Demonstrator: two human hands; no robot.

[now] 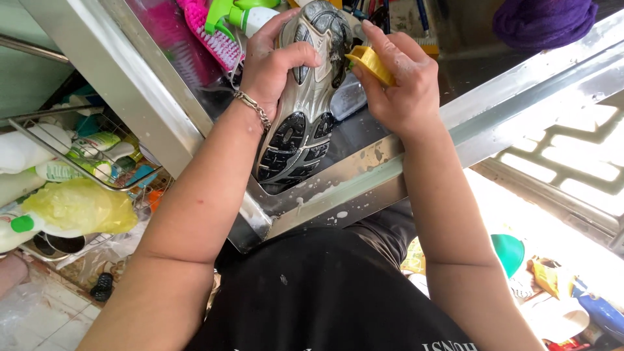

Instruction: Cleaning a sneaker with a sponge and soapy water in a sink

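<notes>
The left hand (273, 65) wraps its fingers around the shoe (305, 97), sole up. The right hand (396, 78) pinches a yellow brush (370, 64) against the sole's edge. Wet and soapy, the shoe looks light but slippery; the narrow middle seems the surest hold.

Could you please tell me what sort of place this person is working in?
Probably a home washing area. A wet stainless steel sink flecked with suds, a pink plastic scrub brush, and a wire rack of cleaning bottles suggest it. The left hand holds a silver sports shoe.
</notes>
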